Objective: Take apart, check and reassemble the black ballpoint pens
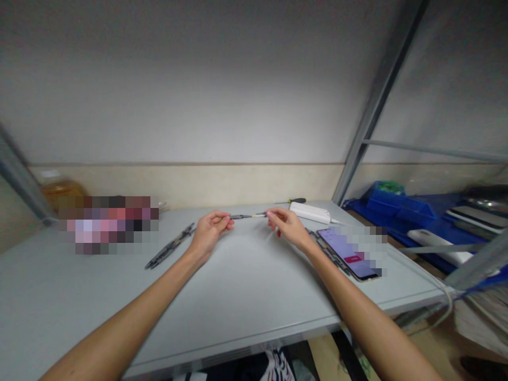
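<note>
Between my two hands a slim grey pen [243, 216] is held level above the table, with a thin pale section towards its right end. The fingertips of my left hand [212, 230] pinch its left end. My right hand [286, 225] pinches the thin right end between thumb and finger. Left of my left hand lies a bundle of dark grey pens [170, 247] on the white table [238, 296]. More dark pens [333, 253] lie beside my right forearm, partly hidden by it. Fine detail of the held pen is too small to make out.
A phone [345, 254] with a lit screen lies right of my right hand. Behind it are a white power strip [310, 212] and a screwdriver [297, 200]. A blurred-out pile [107, 225] stands at the left. Metal posts [359, 148] and a blue tray [384, 203] are at the right.
</note>
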`<state>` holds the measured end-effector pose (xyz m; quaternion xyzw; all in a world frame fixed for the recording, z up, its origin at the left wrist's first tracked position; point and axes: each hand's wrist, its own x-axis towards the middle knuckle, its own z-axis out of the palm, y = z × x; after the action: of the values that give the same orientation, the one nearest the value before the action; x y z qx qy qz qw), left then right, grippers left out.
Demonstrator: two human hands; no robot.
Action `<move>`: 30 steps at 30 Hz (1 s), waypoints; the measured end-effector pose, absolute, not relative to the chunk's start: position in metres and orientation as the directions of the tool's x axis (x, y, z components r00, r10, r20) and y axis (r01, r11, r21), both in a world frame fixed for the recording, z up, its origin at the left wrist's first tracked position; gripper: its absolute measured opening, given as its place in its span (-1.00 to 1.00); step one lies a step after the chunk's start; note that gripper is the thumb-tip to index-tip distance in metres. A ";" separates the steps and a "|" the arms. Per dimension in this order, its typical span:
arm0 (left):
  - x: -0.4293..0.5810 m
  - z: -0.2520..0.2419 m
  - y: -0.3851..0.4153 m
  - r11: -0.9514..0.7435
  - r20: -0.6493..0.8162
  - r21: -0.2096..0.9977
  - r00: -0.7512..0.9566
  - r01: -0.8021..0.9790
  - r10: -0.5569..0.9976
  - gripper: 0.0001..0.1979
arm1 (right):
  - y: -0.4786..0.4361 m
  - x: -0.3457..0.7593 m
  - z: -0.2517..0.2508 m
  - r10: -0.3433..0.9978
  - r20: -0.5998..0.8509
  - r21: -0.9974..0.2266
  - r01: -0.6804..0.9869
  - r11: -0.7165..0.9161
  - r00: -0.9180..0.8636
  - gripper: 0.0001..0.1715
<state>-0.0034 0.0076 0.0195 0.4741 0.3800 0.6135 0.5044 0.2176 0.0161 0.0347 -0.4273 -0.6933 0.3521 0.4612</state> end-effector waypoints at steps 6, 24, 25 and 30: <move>-0.005 0.018 0.008 -0.183 0.182 0.949 -0.026 -0.255 0.983 -0.62 | 0.015 0.219 0.037 0.894 0.371 -0.863 0.264 0.431 -0.250 -0.56; -0.001 0.022 0.005 -0.143 0.146 0.950 -0.009 -0.277 0.989 -0.67 | 0.010 0.217 0.035 0.897 0.309 -0.784 0.449 0.428 -0.315 -0.35; -0.001 0.022 0.005 -0.137 0.139 0.949 -0.012 -0.283 0.990 -0.68 | 0.010 0.217 0.034 0.880 0.356 -0.770 0.434 0.467 -0.315 -0.44; -0.001 0.022 0.006 -0.101 0.104 0.945 -0.008 -0.311 0.995 -0.70 | 0.012 0.218 0.033 0.844 0.437 -0.745 0.401 0.534 -0.311 -0.61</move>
<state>-0.0014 0.0055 0.0218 0.4425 0.3864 0.5957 0.5478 0.2178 0.0122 0.0329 -0.4060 -0.7663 0.2614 0.4238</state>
